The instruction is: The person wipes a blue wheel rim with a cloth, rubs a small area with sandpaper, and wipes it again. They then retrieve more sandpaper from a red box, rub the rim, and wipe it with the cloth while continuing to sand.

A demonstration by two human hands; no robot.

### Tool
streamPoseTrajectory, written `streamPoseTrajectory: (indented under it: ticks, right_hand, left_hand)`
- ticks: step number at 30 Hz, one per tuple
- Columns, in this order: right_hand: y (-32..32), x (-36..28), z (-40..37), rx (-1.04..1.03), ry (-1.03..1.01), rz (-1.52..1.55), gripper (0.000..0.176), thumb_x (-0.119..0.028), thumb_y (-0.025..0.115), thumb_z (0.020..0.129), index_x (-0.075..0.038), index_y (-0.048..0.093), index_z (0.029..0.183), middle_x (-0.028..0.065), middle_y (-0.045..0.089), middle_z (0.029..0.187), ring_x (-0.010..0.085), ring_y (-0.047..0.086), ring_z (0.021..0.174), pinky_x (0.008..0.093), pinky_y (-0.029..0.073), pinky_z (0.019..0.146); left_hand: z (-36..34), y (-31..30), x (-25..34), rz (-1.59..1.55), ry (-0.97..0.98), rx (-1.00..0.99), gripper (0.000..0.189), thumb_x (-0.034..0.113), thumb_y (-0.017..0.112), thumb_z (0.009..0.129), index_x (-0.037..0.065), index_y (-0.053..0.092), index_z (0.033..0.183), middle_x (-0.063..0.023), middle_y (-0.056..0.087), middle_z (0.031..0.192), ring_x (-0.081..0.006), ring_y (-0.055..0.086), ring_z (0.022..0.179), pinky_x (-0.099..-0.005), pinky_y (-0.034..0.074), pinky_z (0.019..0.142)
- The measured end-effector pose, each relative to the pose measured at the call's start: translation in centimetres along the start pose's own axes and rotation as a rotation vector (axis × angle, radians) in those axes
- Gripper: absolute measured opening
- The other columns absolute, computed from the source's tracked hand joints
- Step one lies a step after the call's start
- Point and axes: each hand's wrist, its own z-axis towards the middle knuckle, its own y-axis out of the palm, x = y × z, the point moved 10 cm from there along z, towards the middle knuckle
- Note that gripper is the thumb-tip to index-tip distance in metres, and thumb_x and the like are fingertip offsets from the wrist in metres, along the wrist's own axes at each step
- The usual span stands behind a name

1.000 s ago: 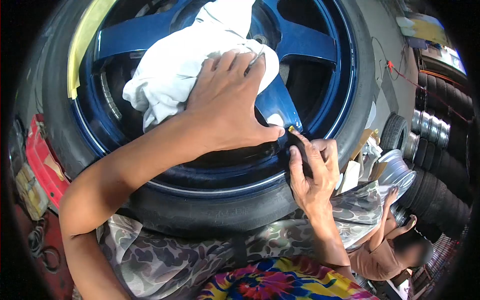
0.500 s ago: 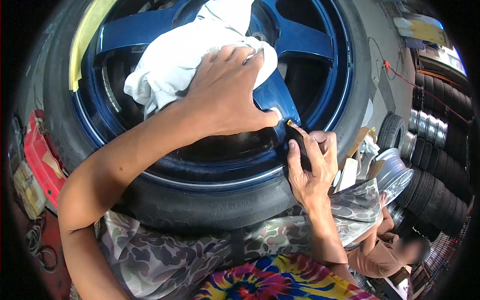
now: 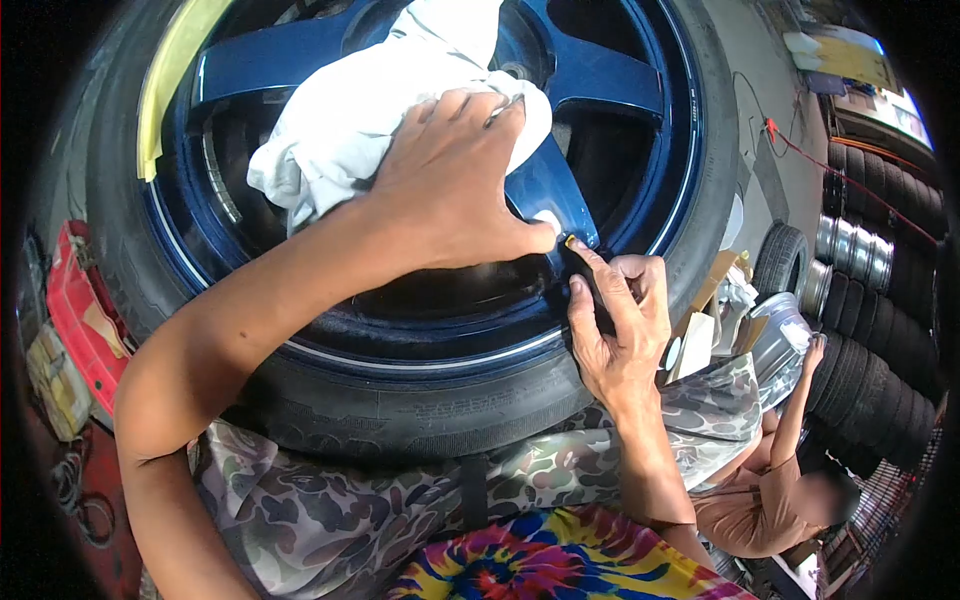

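A blue spoked wheel rim [image 3: 612,84] with a black tire [image 3: 470,405] around it lies in front of me. My left hand [image 3: 455,190] presses on a bunched white cloth [image 3: 340,110], its fingers curled into the folds. The thumb of that hand reaches onto a blue spoke [image 3: 550,185], with a bit of white at its tip. At the outer end of this spoke, my right hand [image 3: 628,325] extends its index finger, pressing a small piece with a yellow edge [image 3: 570,241]. Most of that piece is hidden under the finger.
Yellow tape [image 3: 165,90] covers part of the rim's upper left edge. A red case [image 3: 82,300] stands at left. To the right are a loose tire [image 3: 782,258], a silver rim [image 3: 775,345], stacked tires [image 3: 860,395] and a co-worker [image 3: 765,510] sitting low.
My right index finger has shifted slightly left and up on the spoke. The left hand stays on the cloth. The co-worker's arm has risen, holding something whitish at the silver rim.
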Motion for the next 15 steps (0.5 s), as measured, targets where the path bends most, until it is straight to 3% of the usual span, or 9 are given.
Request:
streamPoseTrajectory:
  ticks: [8, 15]
  right_hand:
    - [1.1, -0.4, 0.3, -0.143, -0.009, -0.074, 0.053, -0.002, 0.082, 0.084, -0.012, 0.077, 0.135, 0.007, 0.053, 0.095, 0.0247, 0.055, 0.085, 0.0389, 0.049, 0.079]
    - [1.7, -1.2, 0.3, -0.192, -0.063, -0.02, 0.062, 0.001, 0.081, 0.08, -0.008, 0.072, 0.141, 0.0088, 0.051, 0.094, 0.0264, 0.056, 0.084, 0.0413, 0.049, 0.078]
  left_hand:
    - [0.6, -0.2, -2.0, -0.076, -0.005, -0.051, 0.075, 0.042, 0.081, 0.086, -0.006, 0.063, 0.14, -0.0265, 0.064, 0.141, -0.0428, 0.06, 0.133, -0.0519, 0.045, 0.115]
    - [0.5, -0.2, -2.0, -0.034, -0.008, -0.06, 0.072, 0.044, 0.078, 0.09, -0.006, 0.063, 0.14, -0.0256, 0.064, 0.143, -0.0419, 0.06, 0.133, -0.0516, 0.045, 0.115]
